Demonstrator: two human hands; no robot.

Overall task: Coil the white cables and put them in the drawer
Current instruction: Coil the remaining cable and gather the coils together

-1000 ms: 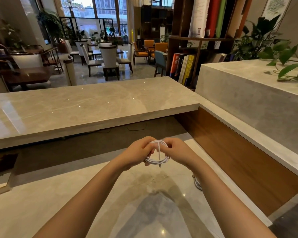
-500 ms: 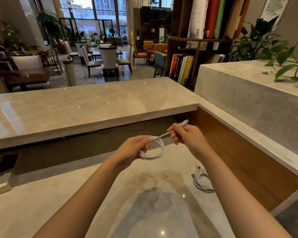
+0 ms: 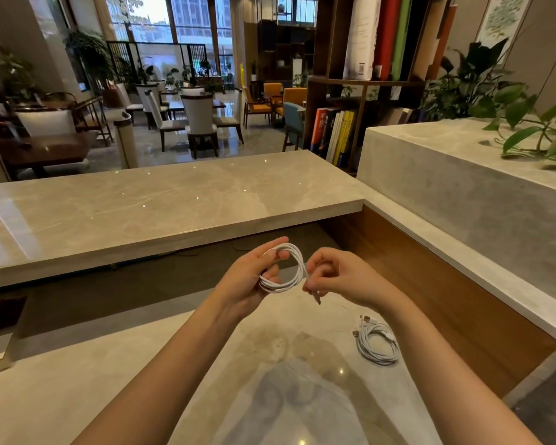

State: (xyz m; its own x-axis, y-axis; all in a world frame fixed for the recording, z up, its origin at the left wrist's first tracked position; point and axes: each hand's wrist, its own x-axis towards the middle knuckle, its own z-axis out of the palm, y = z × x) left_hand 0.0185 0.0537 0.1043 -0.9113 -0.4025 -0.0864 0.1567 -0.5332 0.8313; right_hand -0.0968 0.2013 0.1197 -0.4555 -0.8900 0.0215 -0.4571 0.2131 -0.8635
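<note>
Lying on the desk (image 3: 142,364) near its right edge is a second white coil (image 3: 377,346) | left hand (image 3: 254,281) above the desk is gripping a white cable coil (image 3: 289,284), fingers curled round it | right hand (image 3: 341,277) is pinching its loose end

The left hand (image 3: 251,277) holds a coiled white cable (image 3: 286,271) above the marble desk (image 3: 142,364). The right hand (image 3: 344,277) pinches its loose end. A second coiled cable (image 3: 377,343) lies nearby.

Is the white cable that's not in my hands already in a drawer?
No, that coiled cable lies in the open on the marble counter.
</note>
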